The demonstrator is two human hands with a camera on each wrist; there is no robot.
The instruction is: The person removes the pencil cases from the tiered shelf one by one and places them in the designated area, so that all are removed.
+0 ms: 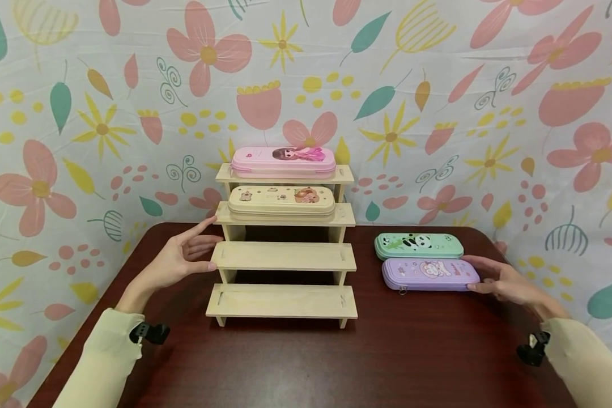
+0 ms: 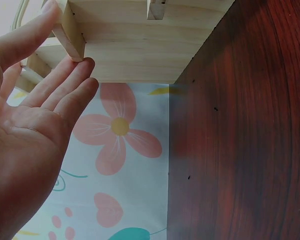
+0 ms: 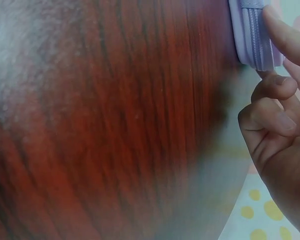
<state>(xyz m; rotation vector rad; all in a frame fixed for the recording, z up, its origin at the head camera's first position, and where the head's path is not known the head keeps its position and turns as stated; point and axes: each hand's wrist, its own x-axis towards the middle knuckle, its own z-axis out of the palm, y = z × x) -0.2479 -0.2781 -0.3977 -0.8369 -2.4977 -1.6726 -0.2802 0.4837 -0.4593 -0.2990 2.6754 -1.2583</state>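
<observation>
A pale wooden four-step rack [image 1: 285, 256] stands on the table. My left hand [image 1: 175, 258] is at its left side, fingers extended and touching the edges of the shelves; the left wrist view shows the thumb and fingertips against the wood [image 2: 140, 55]. On the top step lies a pink pencil case [image 1: 265, 164] with a doll picture, and a cream pencil case [image 1: 275, 199] lies one step below. Right of the rack, my right hand [image 1: 510, 286] pinches the right end of a purple zipped pencil case [image 1: 408, 275] between thumb and fingers. Directly behind it lies a green panda pencil case [image 1: 395, 245].
The dark red-brown wooden table [image 1: 306, 368] carries everything. A flower-printed cloth [image 1: 438, 68] hangs close behind the rack and along both sides of the table. The two lower steps of the rack show bare wood.
</observation>
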